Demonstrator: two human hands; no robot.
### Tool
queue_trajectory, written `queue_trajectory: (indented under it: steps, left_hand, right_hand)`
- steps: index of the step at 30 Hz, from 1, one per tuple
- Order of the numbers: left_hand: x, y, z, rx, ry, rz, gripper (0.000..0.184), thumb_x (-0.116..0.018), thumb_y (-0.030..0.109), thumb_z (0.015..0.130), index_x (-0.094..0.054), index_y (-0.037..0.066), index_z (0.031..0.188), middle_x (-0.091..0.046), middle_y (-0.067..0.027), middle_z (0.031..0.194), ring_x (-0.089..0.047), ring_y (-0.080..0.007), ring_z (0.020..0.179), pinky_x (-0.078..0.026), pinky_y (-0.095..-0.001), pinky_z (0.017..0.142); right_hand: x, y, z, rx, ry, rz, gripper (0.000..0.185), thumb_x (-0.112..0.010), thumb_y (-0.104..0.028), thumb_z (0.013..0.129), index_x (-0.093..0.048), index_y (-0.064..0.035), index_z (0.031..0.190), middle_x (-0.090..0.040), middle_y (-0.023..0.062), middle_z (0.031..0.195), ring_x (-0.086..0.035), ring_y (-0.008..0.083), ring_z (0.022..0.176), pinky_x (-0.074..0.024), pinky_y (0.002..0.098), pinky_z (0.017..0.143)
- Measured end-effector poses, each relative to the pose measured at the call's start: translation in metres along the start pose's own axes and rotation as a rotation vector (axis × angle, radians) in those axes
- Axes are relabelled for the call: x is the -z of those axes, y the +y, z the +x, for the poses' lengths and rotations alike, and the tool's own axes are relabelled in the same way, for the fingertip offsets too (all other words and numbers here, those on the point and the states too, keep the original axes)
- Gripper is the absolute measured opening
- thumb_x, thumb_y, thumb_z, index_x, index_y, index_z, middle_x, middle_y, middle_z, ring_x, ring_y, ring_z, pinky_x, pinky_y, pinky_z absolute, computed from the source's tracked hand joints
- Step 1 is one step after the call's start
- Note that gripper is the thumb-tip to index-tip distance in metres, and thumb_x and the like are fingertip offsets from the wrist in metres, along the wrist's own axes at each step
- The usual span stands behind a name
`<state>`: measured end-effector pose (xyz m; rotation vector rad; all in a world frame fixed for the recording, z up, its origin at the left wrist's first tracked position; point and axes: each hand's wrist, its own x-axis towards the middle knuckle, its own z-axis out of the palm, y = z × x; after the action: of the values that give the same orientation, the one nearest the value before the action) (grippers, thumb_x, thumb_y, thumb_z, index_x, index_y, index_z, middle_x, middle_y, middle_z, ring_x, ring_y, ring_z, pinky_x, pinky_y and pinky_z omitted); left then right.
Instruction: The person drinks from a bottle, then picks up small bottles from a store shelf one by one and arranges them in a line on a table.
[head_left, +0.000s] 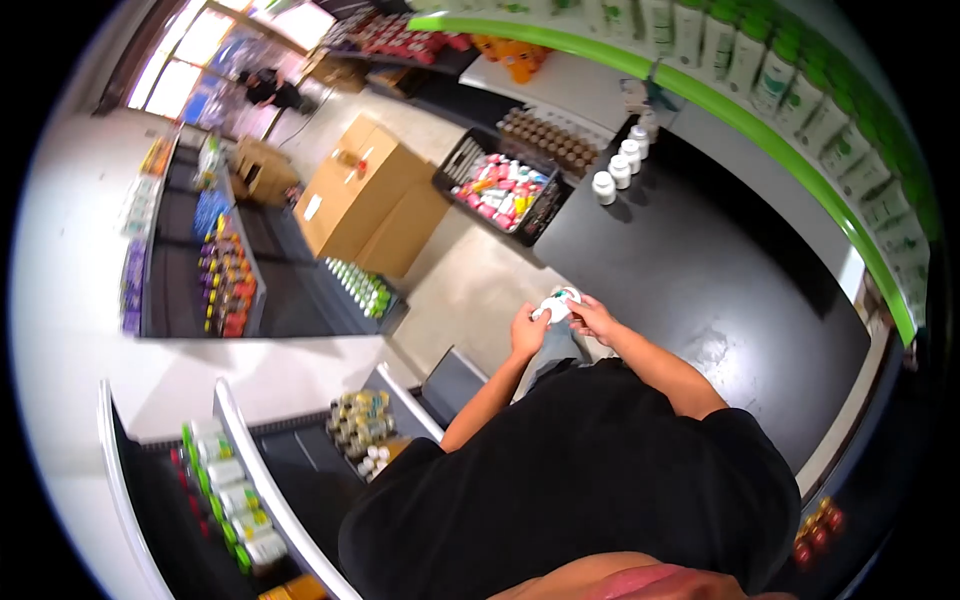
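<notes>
Between my two hands is a small white bottle (556,305) with a green mark, held in front of my body beside the dark shelf's edge. My left hand (529,328) grips it from the left side. From the right, my right hand (592,318) has its fingers closed on the same bottle. Farther along the dark shelf (690,270) stand several white bottles (620,171) in a short row.
A black crate (532,222) of colourful bottles sits beyond the shelf's corner, near large cardboard boxes (365,190). Green-edged shelving (800,160) with tubes curves overhead at right. Stocked shelves (250,270) stand left. Far off, a person (272,90) is near the windows.
</notes>
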<state>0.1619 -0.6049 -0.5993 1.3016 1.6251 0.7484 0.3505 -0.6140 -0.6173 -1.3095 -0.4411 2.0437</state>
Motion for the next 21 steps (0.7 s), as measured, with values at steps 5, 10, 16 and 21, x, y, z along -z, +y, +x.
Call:
queue_trajectory:
  steps: [5,10,16,21]
  left_hand:
    - [-0.018,0.064,0.063,-0.263,-0.130,0.151,0.030,-0.070,0.026,0.078,-0.053,0.001,0.079,-0.061,-0.0092,0.061,-0.058,-0.0119,0.056,-0.043,-0.0303,0.051]
    - [-0.047,0.107,0.145,-0.490,-0.195,0.258,0.031,-0.074,0.030,0.072,-0.059,0.005,0.082,-0.062,-0.0130,0.064,-0.063,-0.0240,0.057,-0.047,-0.0367,0.054]
    - [-0.076,0.140,0.228,-0.561,-0.483,0.468,0.038,-0.071,0.043,0.071,-0.061,0.012,0.090,-0.067,-0.0131,0.077,-0.065,-0.0337,0.076,-0.049,-0.0433,0.064]
    - [-0.106,0.138,0.277,-0.616,-0.526,0.559,0.037,-0.071,0.047,0.072,-0.062,0.015,0.091,-0.067,-0.0092,0.078,-0.065,-0.0319,0.073,-0.049,-0.0437,0.063]
  right_hand:
    - [0.019,-0.024,0.017,0.092,0.186,0.111,0.040,-0.064,-0.040,0.087,-0.050,-0.0139,0.114,-0.062,-0.0002,0.088,-0.058,0.0073,0.064,-0.0408,0.0203,0.051]
    - [0.053,-0.045,0.041,0.301,0.434,-0.133,0.032,-0.062,-0.031,0.088,-0.055,-0.0090,0.110,-0.064,0.0041,0.084,-0.059,0.0115,0.066,-0.0428,0.0253,0.054]
    - [0.114,0.010,0.038,0.242,0.764,0.167,0.023,-0.058,-0.029,0.090,-0.058,-0.0105,0.104,-0.065,0.0043,0.082,-0.060,0.0108,0.059,-0.0406,0.0248,0.047]
    - [0.125,0.128,0.017,0.148,1.148,0.287,0.025,-0.059,-0.026,0.089,-0.059,-0.0038,0.100,-0.064,0.0086,0.077,-0.061,0.0166,0.060,-0.0504,0.0297,0.050]
